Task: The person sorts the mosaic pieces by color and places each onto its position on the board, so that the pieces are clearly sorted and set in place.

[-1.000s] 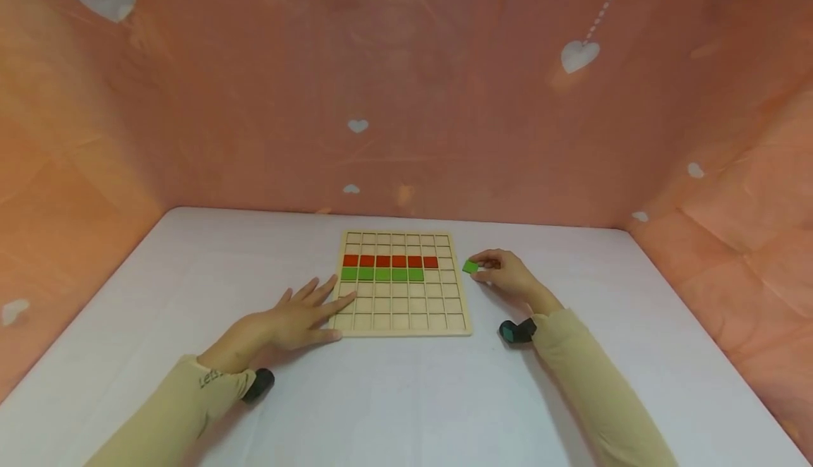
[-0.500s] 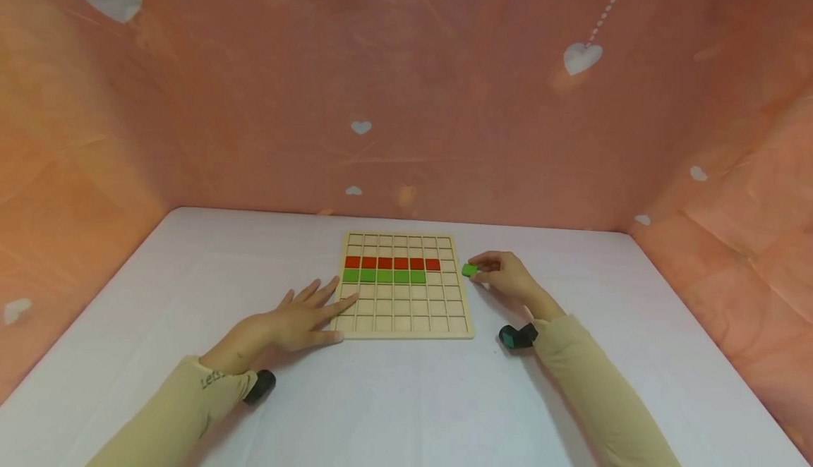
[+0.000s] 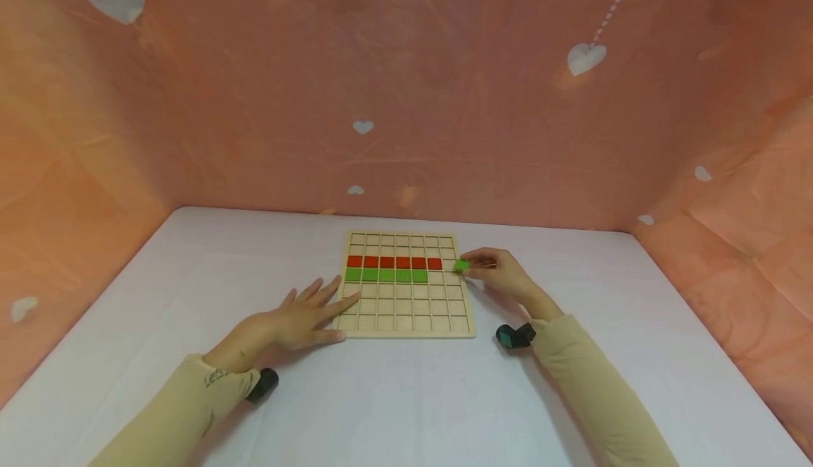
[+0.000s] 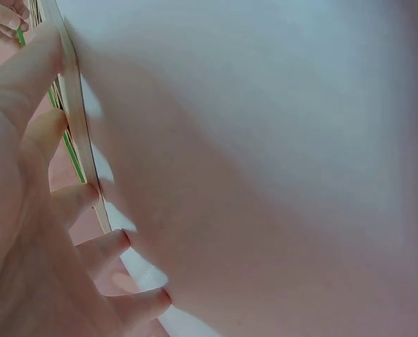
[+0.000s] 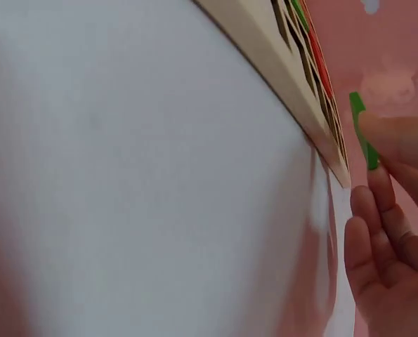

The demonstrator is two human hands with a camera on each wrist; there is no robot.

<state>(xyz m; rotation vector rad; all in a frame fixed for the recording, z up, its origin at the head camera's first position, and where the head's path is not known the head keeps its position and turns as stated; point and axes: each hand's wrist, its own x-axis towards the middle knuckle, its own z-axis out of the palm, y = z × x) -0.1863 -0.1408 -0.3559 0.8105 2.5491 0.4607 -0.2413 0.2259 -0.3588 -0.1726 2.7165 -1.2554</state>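
A wooden grid board lies flat on the white table. One row holds red square tiles; the row in front of it holds green square tiles. Between thumb and fingers my right hand pinches a green tile, over the board's right edge in the head view. In the right wrist view that pinched tile is seen edge-on, raised beside the board. My left hand rests with fingers spread along the board's left edge, its fingertips at the rim in the left wrist view.
A white cloth covers the table. Behind it hangs a pinkish-orange curtain with pale hearts, and similar fabric stands on both sides. Dark wrist cameras sit below both sleeves.
My right hand has moved a little left with the green tile, from beside the board to over its right edge. The left hand stays in place at the board.
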